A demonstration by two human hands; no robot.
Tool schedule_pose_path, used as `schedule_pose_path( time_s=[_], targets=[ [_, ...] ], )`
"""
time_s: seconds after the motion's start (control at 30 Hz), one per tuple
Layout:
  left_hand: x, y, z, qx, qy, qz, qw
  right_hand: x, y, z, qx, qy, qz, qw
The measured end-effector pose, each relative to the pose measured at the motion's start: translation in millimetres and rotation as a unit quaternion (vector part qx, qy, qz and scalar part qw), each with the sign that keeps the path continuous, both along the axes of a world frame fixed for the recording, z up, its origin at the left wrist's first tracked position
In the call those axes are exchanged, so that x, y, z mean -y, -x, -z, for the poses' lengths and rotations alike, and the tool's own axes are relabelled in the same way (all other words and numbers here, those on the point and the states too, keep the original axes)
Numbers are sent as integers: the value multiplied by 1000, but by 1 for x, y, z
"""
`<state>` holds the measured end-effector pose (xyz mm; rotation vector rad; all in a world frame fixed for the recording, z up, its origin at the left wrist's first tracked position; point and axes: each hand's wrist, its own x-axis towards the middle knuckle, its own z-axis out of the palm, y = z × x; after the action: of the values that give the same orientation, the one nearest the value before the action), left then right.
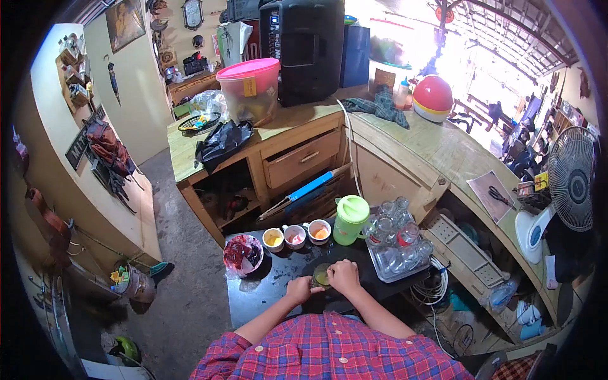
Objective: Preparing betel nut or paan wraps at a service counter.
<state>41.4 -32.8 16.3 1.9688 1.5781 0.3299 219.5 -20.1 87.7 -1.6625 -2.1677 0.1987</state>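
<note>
A clear glass point(323, 278) with yellow-green contents stands on the dark table point(280, 304) in front of me. My left hand point(300, 289) grips its near left side, apparently at a handle. On the glass's right, my right hand point(345, 275) has curled fingers at the rim; whether they hold a small utensil is hidden. Beyond the hands, three cups form a row: one with yellow contents point(273, 240), one with pinkish contents point(294, 237) and one with orange contents point(318, 232). A light green lidded pitcher point(350, 221) is right of them.
Left of the cups sits a bowl point(242, 255) of dark red and purple pieces in plastic. A tray point(401, 275) crowded with clear glassware borders the right side. Coiled white cable point(434, 287) hangs beside it. Behind stands a wooden counter point(304, 156) with a loudspeaker point(311, 52).
</note>
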Motion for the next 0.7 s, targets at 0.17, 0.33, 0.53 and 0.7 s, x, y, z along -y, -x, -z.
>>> schedule_pose_path(
  time_s=[0.17, 0.33, 0.53, 0.7],
  targets=[
    [0, 1, 1, 1, 5, -1, 1000, -2, 0, -6, -44, -9, -20, 999],
    [-1, -1, 0, -10, 5, 2, 1000, -4, -1, 0, -62, 15, -29, 998],
    [-3, 0, 0, -6, 3, 7, 1000, -2, 0, 1, -42, 41, -29, 998],
    [-3, -1, -1, -22, 9, 7, 1000, -1, 2, 3, 4, 35, -10, 999]
  ],
)
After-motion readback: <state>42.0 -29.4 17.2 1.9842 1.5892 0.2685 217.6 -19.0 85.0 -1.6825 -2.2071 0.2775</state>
